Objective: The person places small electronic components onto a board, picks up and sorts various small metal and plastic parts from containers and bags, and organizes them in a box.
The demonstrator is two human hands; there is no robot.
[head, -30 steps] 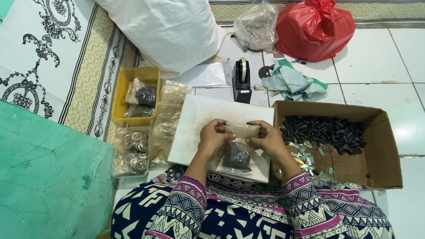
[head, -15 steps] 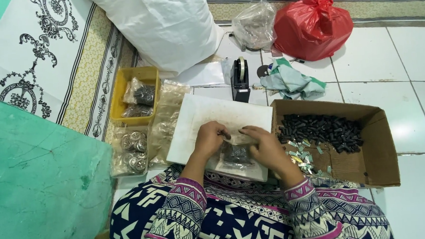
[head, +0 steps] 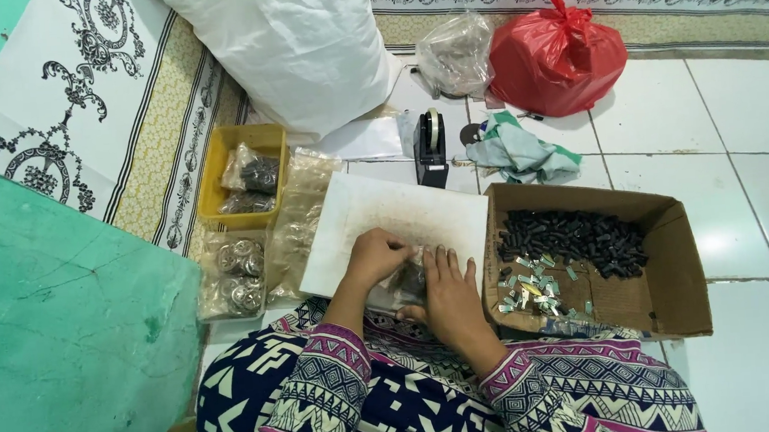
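Observation:
A small clear plastic bag of dark parts (head: 409, 281) lies on the near edge of a white sheet (head: 402, 219) spread on the floor in front of me. My left hand (head: 374, 257) curls over the bag's left side with its fingers bent on it. Flat on the bag's right side rests my right hand (head: 450, 294), fingers stretched out and pressing down. Most of the bag is hidden under both hands.
A cardboard box (head: 672, 265) at the right holds several black cylinders and small shiny pieces. A black tape dispenser (head: 431, 146) stands behind the sheet. At the left are a yellow tray (head: 222, 177) with filled bags and more clear bags (head: 239, 274). Behind lie a white sack (head: 285, 44) and a red bag (head: 557, 54).
Both hands held the bag's top up between them; they have since lowered it onto the sheet, and my right hand now lies flat on it.

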